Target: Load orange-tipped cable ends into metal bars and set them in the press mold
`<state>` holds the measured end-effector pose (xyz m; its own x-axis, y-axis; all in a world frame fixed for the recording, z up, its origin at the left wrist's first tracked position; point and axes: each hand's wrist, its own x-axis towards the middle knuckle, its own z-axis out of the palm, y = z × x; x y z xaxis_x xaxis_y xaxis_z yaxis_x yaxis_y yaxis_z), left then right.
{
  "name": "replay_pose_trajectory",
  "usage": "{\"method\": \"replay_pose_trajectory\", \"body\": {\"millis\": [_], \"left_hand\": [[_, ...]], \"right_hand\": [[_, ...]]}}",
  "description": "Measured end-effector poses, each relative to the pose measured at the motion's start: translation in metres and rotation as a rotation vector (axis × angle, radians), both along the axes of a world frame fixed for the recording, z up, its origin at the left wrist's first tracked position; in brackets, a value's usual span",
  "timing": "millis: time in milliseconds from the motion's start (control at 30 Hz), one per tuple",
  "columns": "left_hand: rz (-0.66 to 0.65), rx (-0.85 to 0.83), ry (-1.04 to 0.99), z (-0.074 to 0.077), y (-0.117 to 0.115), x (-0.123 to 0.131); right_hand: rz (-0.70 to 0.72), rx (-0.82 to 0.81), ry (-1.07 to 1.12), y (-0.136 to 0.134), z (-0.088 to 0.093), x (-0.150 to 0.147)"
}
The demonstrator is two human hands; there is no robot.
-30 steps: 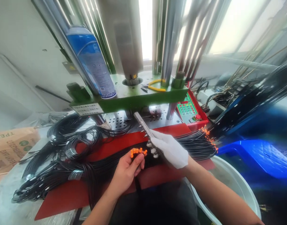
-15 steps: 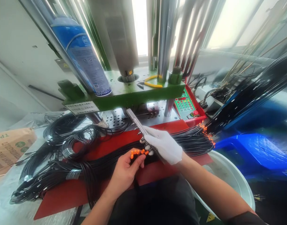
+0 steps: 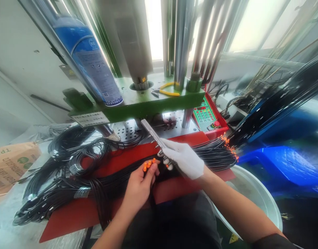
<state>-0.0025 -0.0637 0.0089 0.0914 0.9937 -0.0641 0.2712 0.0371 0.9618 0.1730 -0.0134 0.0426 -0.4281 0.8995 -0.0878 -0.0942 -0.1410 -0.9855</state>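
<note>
My bare left hand is closed on several black cables; their orange ends stick up past the thumb and fingertips. My right hand, in a white glove, grips a narrow metal bar that slants up and away toward the press. Small metal pins or screws line the bar's left side. A spot of orange shows under the gloved fingers, partly hidden by them. Below both hands a thick bundle of black cables lies across a red sheet.
A green press stands ahead, carrying a blue spray can and yellow-handled pliers. Its control panel is at right. Cable coils lie left, near a paper sack. A white tub and blue bin stand right.
My left hand has drawn slightly left and up from the bar, and its orange ends are now bunched together. My right hand and the bar have shifted slightly right.
</note>
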Motion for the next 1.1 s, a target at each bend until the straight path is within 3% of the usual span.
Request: {"method": "replay_pose_trajectory", "body": {"millis": [167, 333, 633, 933, 1100], "left_hand": [[-0.046, -0.067, -0.217, 0.001, 0.007, -0.011], [-0.121, -0.083, -0.273, 0.003, 0.002, -0.008], [-0.102, -0.088, -0.179, 0.007, -0.003, -0.007], [0.035, 0.158, 0.172, 0.009, -0.011, 0.004], [0.039, 0.153, 0.168, 0.005, -0.013, 0.004]], "right_hand": [[0.030, -0.018, 0.021, 0.001, 0.005, 0.005], [0.068, 0.039, 0.027, -0.001, 0.006, 0.000], [0.085, 0.066, -0.025, -0.004, 0.013, -0.004], [0.020, 0.072, -0.122, -0.008, 0.017, -0.009], [0.036, 0.011, -0.049, -0.004, 0.014, -0.008]]}}
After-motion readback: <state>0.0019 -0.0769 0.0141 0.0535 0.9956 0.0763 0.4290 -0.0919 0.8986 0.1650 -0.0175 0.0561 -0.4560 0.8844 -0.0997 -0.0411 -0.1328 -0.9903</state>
